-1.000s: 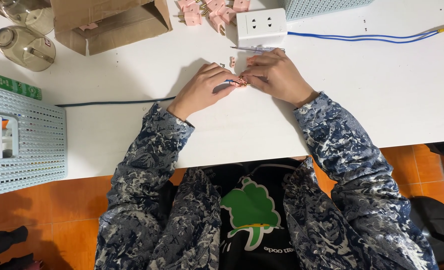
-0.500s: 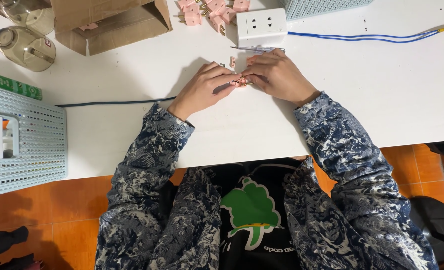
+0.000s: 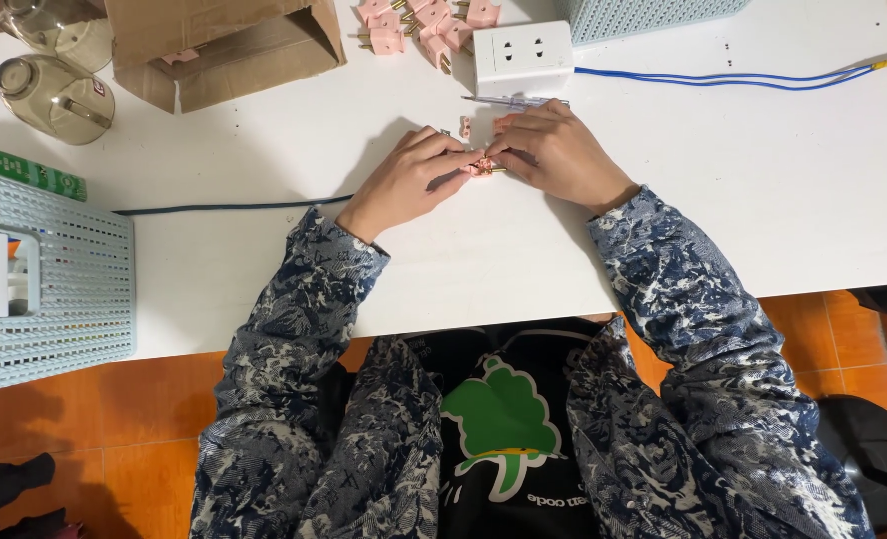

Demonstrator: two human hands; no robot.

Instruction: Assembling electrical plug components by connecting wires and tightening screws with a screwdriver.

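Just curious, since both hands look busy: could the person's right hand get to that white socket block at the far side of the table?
Probably yes. The right hand lies just short of the white socket block; only a thin pen-like tool lies between, nothing tall. It would first have to drop the small pink part.

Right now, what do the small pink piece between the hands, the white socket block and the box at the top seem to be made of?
Small pink piece, held between left hand and right hand: likely matte moulded plastic with brass-coloured metal pins. White socket block: smooth, slightly glossy plastic, judging by its even sheen. Box: brown cardboard, with folded flaps and dull fibrous surface.
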